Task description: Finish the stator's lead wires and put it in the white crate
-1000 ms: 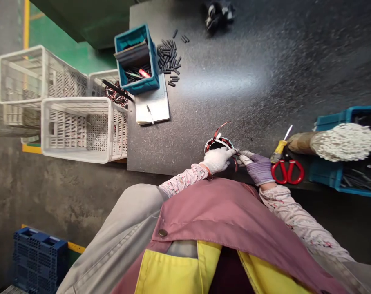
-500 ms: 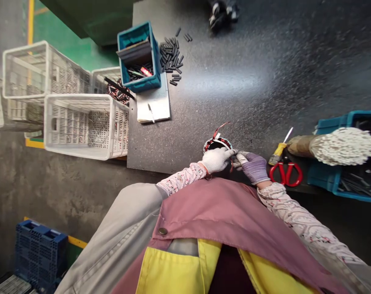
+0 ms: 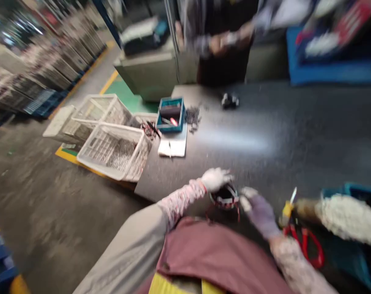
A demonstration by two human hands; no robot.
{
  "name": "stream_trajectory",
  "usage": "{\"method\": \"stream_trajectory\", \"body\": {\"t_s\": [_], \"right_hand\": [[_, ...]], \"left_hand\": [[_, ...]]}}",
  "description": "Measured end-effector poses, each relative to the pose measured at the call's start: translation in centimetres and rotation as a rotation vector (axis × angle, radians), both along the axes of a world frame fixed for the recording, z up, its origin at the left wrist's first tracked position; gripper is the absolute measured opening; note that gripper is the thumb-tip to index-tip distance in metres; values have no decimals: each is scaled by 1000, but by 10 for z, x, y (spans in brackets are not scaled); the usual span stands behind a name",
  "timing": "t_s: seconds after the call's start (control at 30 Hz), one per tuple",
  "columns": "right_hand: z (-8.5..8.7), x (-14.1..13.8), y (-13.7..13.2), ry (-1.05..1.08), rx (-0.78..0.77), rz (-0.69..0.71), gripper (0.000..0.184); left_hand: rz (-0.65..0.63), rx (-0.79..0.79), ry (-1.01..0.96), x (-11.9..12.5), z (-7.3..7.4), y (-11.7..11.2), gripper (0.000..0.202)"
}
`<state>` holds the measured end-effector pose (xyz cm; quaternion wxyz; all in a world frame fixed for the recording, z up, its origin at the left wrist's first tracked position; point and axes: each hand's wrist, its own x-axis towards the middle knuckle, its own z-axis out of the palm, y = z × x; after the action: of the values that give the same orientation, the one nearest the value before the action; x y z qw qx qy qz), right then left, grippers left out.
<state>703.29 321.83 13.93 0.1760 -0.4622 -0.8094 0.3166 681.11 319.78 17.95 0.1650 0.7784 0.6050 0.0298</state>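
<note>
A ring-shaped wound coil part, which looks like a motor stator (image 3: 224, 201), rests on the dark table close to my apron. White ties and reddish wire ends show on it. My left hand (image 3: 215, 179), in a white glove, lies at its upper left rim with the fingers stretched out over the far edge. On the other side, my right hand (image 3: 259, 210), in a purple and white glove, is just off the ring, thumb and fingers a little apart. Motion blurs both hands. Right of that hand lie red-handled scissors (image 3: 317, 249) and a yellow-handled tool (image 3: 286, 212).
A bundle of white sleeves (image 3: 351, 218) lies over blue bins at the right. Far left on the table stand a teal bin (image 3: 184, 116), loose black pieces (image 3: 192, 115) and a notepad (image 3: 177, 147). White crates (image 3: 121, 175) sit beside the table. Another person (image 3: 225, 41) stands across it.
The view has tilted up, bringing the far side of the room in. My hands have moved apart, and the ring has turned so its wire ends now point toward me.
</note>
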Motion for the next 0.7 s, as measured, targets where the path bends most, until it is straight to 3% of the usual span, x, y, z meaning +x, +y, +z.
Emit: {"method": "stream_trajectory", "body": {"t_s": [0.03,0.1,0.2,0.3,0.4,0.53,0.63,0.7], "right_hand": [[-10,-3,-1,5,60,92,36],[-41,-10,2,-17,184,250,37],[-94,-17,7,-174,302,344,39],[-119,-20,1,-329,373,394,52],[-113,-25,-5,-467,370,412,60],[-85,-45,-1,-672,102,486,66],[-60,-57,-9,-713,-8,411,65],[-47,-62,-17,-611,-40,423,64]], "left_hand": [[-68,-2,51,-1,0,7,21],[-183,-146,151,-1,-4,20,19],[-111,-246,180,0,-13,30,21],[-2,-255,207,8,-15,26,26],[104,-324,235,19,-14,27,28],[205,-418,292,25,-11,39,24],[144,-439,342,32,-5,34,20],[63,-423,391,34,-1,23,23]]}}
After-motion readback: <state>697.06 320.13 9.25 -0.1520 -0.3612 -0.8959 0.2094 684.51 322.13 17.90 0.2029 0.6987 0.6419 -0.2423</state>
